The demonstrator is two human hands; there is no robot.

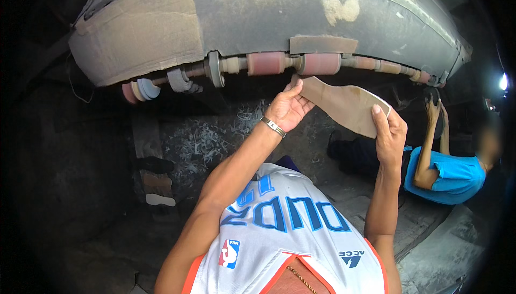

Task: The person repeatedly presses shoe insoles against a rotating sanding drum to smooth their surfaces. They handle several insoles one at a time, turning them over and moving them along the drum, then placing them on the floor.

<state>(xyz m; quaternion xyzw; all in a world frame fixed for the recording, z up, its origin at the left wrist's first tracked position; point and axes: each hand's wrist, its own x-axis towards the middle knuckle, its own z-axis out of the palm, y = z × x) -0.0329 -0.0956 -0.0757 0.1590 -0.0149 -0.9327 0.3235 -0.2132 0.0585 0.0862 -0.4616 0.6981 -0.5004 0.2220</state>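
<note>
Between my two hands I hold a beige shoe sole (344, 103), flat side up, just below a row of sanding rollers. My left hand (290, 105), with a metal bracelet at the wrist, pinches the sole's narrow end between thumb and fingers. At the wide end, my right hand (389, 130) grips with the thumb on top and the fingers underneath. Right above the narrow end is a red sanding roller (321, 64); whether the edge touches it I cannot tell. Another red roller (266, 63) sits to its left on the same shaft.
A big dusty machine housing (258, 14) spans the top. More wheels and a grey disc (215, 69) line the shaft. Pale shavings (207, 143) litter the floor at left, near stacked sole pieces (159, 192). At right a co-worker in a blue shirt (451, 173) works at the shaft's end.
</note>
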